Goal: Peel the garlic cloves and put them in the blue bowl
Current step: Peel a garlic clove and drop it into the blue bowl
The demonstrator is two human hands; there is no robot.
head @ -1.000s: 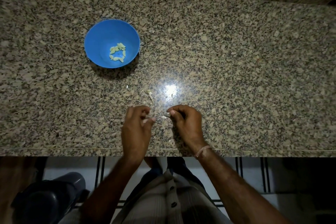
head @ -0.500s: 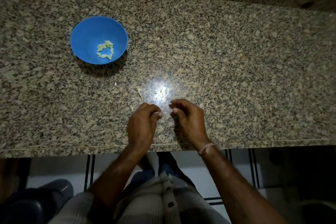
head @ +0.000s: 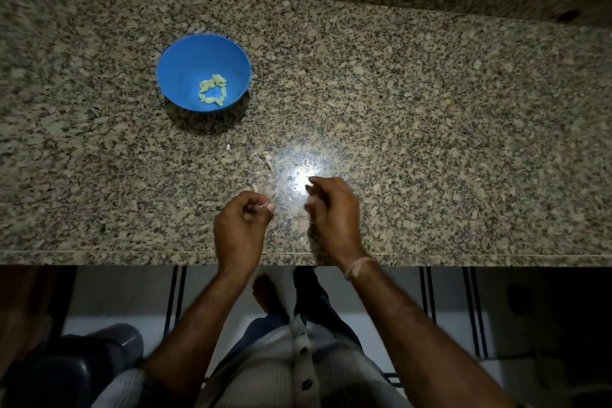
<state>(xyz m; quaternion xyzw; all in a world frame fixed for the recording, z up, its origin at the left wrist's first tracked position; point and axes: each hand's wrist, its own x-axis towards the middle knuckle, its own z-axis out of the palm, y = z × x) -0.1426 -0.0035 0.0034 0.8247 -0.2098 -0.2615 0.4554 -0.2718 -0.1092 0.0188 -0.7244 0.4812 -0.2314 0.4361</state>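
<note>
The blue bowl point(head: 185, 69) stands on the granite counter point(head: 430, 129), up and left of my hands, with several peeled garlic cloves point(head: 213, 91) lying in its bottom. My left hand point(head: 243, 225) is curled near the counter's front edge and pinches a thin pale sliver of garlic skin point(head: 265, 205) between thumb and forefinger. My right hand point(head: 332, 212) is a short gap to its right, blurred, with fingers curled around a small garlic clove that is almost wholly hidden.
Loose scraps of garlic skin point(head: 267, 160) lie on the counter between the bowl and my hands. A bright light reflection point(head: 299, 177) sits just above my right hand. The counter's front edge point(head: 132, 253) runs under my wrists; a dark bin point(head: 76, 368) stands on the floor below left.
My hands, which met at their fingertips on one small piece, have pulled apart sideways. The view has shifted, so the bowl sits lower and further right in the frame.
</note>
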